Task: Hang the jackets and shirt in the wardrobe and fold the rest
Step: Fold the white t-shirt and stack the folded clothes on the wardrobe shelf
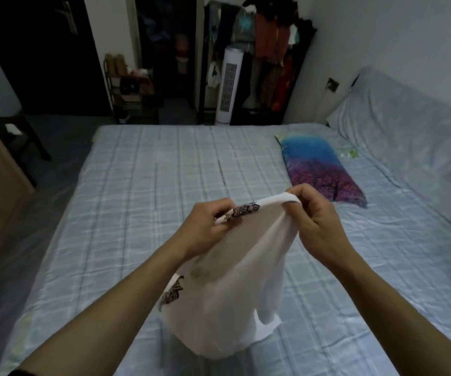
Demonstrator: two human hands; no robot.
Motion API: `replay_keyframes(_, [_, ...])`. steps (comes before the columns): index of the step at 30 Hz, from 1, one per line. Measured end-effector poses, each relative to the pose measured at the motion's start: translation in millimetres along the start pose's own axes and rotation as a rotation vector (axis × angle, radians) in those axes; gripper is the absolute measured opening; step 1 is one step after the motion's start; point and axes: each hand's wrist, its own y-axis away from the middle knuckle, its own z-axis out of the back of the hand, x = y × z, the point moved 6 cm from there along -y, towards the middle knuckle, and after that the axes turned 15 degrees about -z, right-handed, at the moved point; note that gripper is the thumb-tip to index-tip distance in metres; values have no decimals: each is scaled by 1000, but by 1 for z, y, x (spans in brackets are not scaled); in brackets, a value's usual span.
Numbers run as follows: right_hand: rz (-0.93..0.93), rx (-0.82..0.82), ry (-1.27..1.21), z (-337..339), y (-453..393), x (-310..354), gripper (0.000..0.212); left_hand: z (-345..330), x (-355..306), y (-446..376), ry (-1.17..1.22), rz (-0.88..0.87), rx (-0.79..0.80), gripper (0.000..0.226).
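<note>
Blue-checked bed (143, 185) fills the room, with a blue-and-pink pillow (319, 172) lying near the wall. Above it, a white garment (229, 289) is held up by its top edge, pinched in the left hand (205, 229) and right hand (316, 221).

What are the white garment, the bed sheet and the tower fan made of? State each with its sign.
Garment: soft, thin knit, probably cotton; it drapes limply from both hands, with a printed trim.
Sheet: matte woven cloth, likely cotton; plaid pattern, fine wrinkles.
Fan: looks like smooth white plastic; slotted grille, faint sheen.
</note>
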Motion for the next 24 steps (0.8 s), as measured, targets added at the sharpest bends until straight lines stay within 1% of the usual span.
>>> replay_keyframes(2, [16, -69, 45, 23, 0, 3, 14, 14, -23, -8, -5, -32, -54, 3])
replay_keyframes(4, [50, -121, 82, 40, 2, 8, 13, 25, -49, -17, -41, -69, -74, 5])
replay_keyframes(8, [112, -198, 70, 69, 7, 22, 12, 40, -100, -35, -158, -135, -102, 9])
replay_keyframes(11, [159, -214, 54, 86, 8, 34, 13, 49, -133, -44, -237, -181, -139, 10])
replay_keyframes(15, [195, -187, 43, 99, 10, 38, 14, 51, -165, -48, -294, -202, -154, 15])
replay_keyframes(18, [177, -201, 20, 107, 7, 33, 13, 42, -176, -51, -290, -142, -122, 14])
replay_keyframes(21, [97, -249, 17, 111, 0, 22, 14, 23, -181, -56, -186, -3, -95, 18])
replay_keyframes(24, [13, -282, 29, 105, 3, 10, 12, 4, -187, -65, -103, 95, -92, 19])
